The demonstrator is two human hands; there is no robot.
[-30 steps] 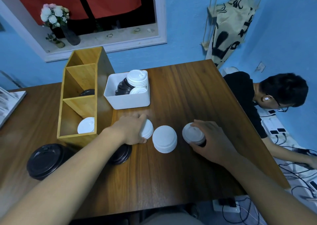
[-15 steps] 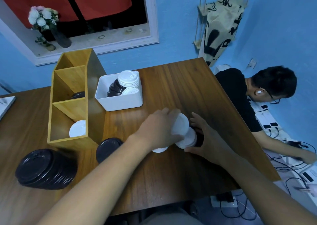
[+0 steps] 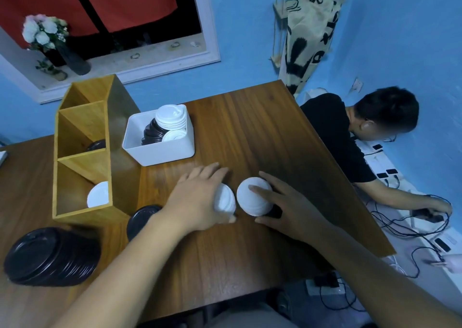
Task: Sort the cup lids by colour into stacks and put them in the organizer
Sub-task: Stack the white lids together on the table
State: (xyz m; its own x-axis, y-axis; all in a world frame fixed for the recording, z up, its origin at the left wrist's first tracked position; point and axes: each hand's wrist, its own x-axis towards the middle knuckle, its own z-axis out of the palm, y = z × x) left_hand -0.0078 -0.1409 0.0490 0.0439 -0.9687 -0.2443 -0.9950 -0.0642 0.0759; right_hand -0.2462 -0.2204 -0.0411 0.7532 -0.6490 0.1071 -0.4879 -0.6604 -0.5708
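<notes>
My left hand point(image 3: 197, 200) covers and grips a stack of white lids point(image 3: 226, 201) on the wooden table point(image 3: 250, 132). Right beside it, my right hand point(image 3: 287, 202) holds a second white stack point(image 3: 252, 200), with something dark showing under its right edge. A small black stack point(image 3: 141, 219) stands by the front corner of the wooden organizer point(image 3: 82, 150), and a large black stack point(image 3: 50, 256) lies at the near left. The organizer's lowest compartment holds a white lid point(image 3: 98, 195); the middle one holds black lids point(image 3: 96, 145).
A white bin point(image 3: 160, 150) with mixed black and white lids stands behind my hands. Off the table's right edge, a person in a black shirt point(image 3: 350, 140) bends over cables on the floor. A flower vase point(image 3: 70, 57) stands on the window sill.
My left hand carried its white lids from near the organizer to the right, over the middle white stack, and now grips white lids beside my right hand's stack. The view shifted left.
</notes>
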